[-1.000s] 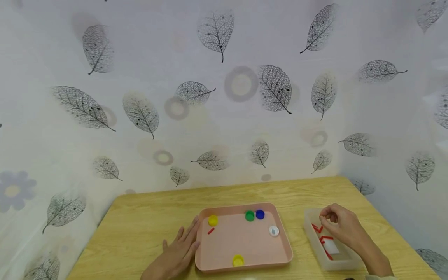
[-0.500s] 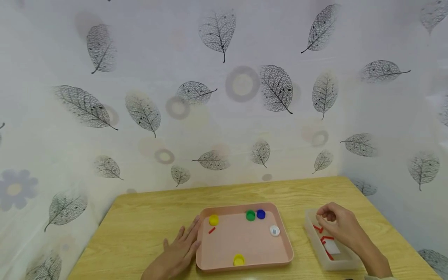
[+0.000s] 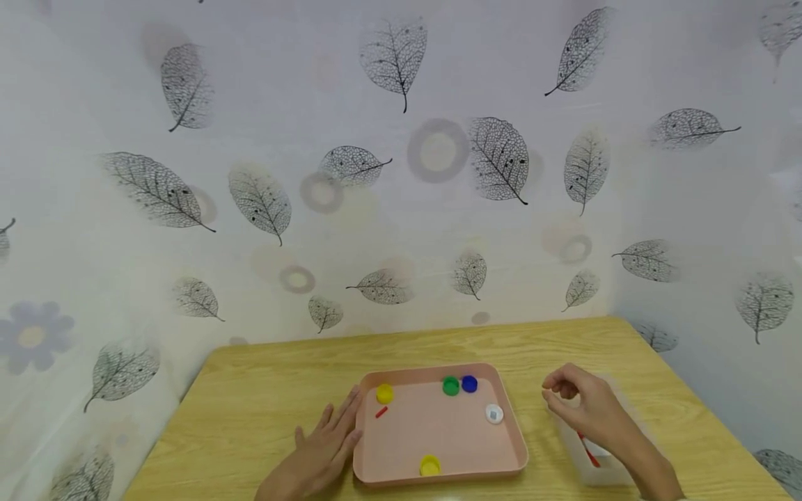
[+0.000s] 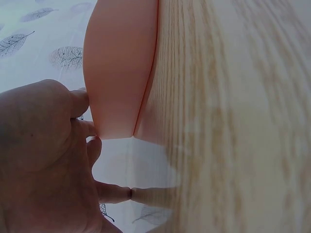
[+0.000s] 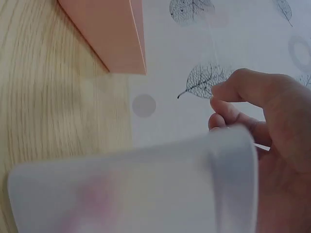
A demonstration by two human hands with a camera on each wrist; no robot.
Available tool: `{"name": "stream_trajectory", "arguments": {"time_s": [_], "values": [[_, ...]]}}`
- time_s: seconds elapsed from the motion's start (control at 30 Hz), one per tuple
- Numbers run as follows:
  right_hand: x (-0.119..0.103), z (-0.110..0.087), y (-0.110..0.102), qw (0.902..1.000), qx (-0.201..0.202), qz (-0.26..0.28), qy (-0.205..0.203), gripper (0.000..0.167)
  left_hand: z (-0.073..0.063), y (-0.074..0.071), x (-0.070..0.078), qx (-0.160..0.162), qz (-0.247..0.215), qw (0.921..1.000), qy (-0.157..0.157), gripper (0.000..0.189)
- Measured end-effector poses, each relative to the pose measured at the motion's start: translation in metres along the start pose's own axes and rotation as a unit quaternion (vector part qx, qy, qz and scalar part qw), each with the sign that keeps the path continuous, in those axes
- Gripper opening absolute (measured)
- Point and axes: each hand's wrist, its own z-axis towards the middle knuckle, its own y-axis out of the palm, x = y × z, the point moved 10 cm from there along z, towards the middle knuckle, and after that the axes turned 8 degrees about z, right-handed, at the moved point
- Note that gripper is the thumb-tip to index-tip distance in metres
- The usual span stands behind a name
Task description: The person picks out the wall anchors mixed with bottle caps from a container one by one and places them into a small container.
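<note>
My left hand [image 3: 313, 449] lies along the left side of a pink tray [image 3: 438, 479], fingers stretched out and touching its wall; the left wrist view shows the fingertips by the tray [image 4: 119, 63]. My right hand [image 3: 589, 407] is above the left edge of a translucent white bin [image 3: 601, 476], thumb and forefinger tips brought together. Whether something small lies between them cannot be made out, even in the right wrist view, where the hand [image 5: 286, 126] is beyond the bin wall [image 5: 160, 189]. Red pieces [image 3: 589, 452] show in the bin, partly hidden by the hand.
In the tray are two yellow caps [image 3: 385, 394], a green cap [image 3: 451, 386], a blue cap [image 3: 469, 384], a white cap [image 3: 494, 414] and a short red stick [image 3: 381, 412]. The wooden table [image 3: 269, 376] meets a leaf-patterned backdrop [image 3: 401, 209] behind and beside it.
My right hand has moved left from over the inside of the bin to its left edge, thumb and forefinger still together. The left hand stays at the tray's side.
</note>
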Motion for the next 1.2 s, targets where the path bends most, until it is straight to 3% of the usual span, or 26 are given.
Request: {"name": "stream_trajectory", "arguments": {"time_s": [0.47, 0.77, 1.07, 1.2], "values": [[-0.028, 0.007, 0.041, 0.9986, -0.042, 0.028, -0.018, 0.033, -0.001, 0.001, -0.004, -0.002, 0.007, 0.9999, -0.008, 0.062], [-0.043, 0.012, 0.058, 0.9972, -0.048, 0.037, -0.044, 0.032, -0.002, -0.002, -0.004, 0.001, 0.009, 0.9999, -0.007, 0.061], [-0.055, 0.024, 0.084, 0.9926, -0.065, 0.086, -0.056, 0.023, -0.001, -0.002, -0.002, 0.004, 0.012, 0.9999, -0.006, 0.061], [-0.063, 0.029, 0.1, 0.9896, -0.073, 0.102, -0.07, 0.027, -0.001, -0.002, -0.001, 0.005, 0.014, 0.9999, -0.007, 0.061]]}}
